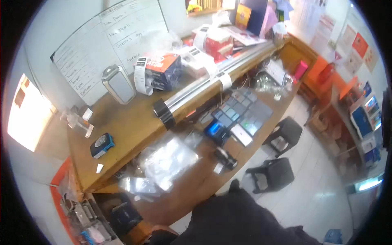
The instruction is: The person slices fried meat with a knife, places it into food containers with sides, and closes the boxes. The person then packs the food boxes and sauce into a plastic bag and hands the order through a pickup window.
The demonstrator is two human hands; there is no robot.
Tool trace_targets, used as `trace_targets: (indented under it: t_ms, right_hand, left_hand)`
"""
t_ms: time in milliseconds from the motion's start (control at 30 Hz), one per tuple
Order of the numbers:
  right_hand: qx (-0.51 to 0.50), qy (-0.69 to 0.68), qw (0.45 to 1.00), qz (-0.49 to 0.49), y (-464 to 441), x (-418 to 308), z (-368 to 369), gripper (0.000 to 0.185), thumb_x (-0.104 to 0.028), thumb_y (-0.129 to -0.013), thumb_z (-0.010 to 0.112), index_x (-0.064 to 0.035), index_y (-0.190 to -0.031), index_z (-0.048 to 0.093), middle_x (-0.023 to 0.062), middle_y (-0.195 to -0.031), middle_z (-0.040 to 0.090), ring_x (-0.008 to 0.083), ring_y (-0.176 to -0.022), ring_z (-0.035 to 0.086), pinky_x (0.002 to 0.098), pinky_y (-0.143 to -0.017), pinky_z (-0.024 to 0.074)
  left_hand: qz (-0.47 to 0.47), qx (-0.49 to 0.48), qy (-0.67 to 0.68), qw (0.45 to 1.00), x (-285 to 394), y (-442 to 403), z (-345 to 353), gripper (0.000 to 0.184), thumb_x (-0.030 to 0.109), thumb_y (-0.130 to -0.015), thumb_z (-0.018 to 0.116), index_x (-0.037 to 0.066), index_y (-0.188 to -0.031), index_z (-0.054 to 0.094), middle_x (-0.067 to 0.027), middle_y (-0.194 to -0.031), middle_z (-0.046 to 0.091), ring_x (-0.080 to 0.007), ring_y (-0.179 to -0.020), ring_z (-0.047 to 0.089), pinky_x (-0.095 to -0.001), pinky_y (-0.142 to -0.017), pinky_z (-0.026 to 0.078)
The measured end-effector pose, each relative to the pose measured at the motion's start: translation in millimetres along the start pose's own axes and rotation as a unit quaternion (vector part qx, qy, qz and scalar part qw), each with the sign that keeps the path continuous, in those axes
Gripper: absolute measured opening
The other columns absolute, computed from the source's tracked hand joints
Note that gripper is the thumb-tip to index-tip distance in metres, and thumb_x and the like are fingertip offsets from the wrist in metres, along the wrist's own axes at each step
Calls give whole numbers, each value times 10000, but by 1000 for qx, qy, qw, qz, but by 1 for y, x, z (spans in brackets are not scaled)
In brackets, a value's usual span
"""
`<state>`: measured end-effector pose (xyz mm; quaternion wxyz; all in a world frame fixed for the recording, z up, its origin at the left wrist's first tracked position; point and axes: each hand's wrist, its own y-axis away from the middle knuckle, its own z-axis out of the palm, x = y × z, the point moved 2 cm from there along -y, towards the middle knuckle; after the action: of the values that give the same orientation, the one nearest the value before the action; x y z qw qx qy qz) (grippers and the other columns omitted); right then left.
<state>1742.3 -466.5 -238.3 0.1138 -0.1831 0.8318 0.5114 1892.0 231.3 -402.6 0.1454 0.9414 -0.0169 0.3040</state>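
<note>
At the bottom edge, a small part of my left hand (165,229) shows beside the dark sleeve, near an open drawer (143,228) at the left end of the desk. Its fingers are hidden, so I cannot tell what it touches. Inside the drawer space lies a dark box-like thing (124,216). My right hand is out of view. On the desk (179,204) lie clear plastic bags (169,161), a black roll-shaped thing (226,158), a card reader-like device with a blue screen (216,131), a white-screened phone (241,134) and several other phones (230,112).
A raised wooden shelf (122,134) carries a grey-white speaker-like device (118,84), a dark box (163,71) and a blue-black tape dispenser-like thing (102,145). Two dark stools (277,173) stand on the tiled floor (318,183). An orange-edged case (87,220) stands at lower left.
</note>
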Motion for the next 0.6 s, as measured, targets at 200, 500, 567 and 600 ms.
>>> trace_targets:
  t_ms: [200,500,567,600]
  right_hand:
    - [-127,185,959,-170,-199,-60,-15,240,-133,-848,674,-22,-1058,709,115,-913,733,249,-758,715,375,-635,575]
    - [-66,-33,988,-138,-244,-264,-129,273,-200,-840,701,50,-949,709,153,-870,720,216,-730,703,368,-672,569]
    - [-92,-24,983,-158,-244,-270,-142,279,-216,-843,706,49,-931,716,142,-846,718,204,-751,700,362,-680,566]
    - [-115,-21,979,-169,-246,-263,-141,287,-232,-847,710,47,-912,723,132,-822,716,192,-772,698,356,-687,564]
  left_hand:
    - [-111,-125,282,945,-2,25,-18,893,758,-914,316,112,-1530,284,-238,-1520,378,-377,-1373,413,-563,-1048,359]
    - [-305,-430,135,839,-84,259,62,821,767,-907,387,178,-1480,381,-139,-1241,597,-311,-1084,591,-551,-914,454]
    - [-241,-509,48,825,-87,306,75,765,704,-921,416,167,-1467,400,-135,-1221,611,-299,-1066,603,-533,-901,466]
    - [-212,-530,24,821,-85,321,77,738,672,-928,431,162,-1460,409,-133,-1211,618,-293,-1057,609,-524,-895,473]
